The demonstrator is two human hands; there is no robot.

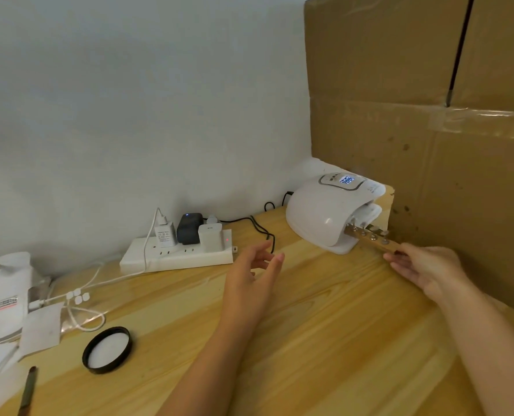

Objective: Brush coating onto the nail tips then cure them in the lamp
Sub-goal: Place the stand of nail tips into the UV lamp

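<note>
A white curing lamp (325,211) stands at the back right of the wooden table (325,325), its blue display lit. A wooden strip (370,238) carrying several nail tips on small stands pokes out of the lamp's opening, its far end inside. My right hand (424,271) pinches the strip's near end with its fingertips. My left hand (255,265) hovers above the table left of the lamp, fingers relaxed and holding nothing. A brush (29,388) lies at the table's front left corner.
A white power strip (177,250) with several plugs and chargers sits against the wall. A black-rimmed round lid (107,349) lies front left, near white cables, papers and a white lamp base (6,295). A tall cardboard box (430,115) walls off the right side.
</note>
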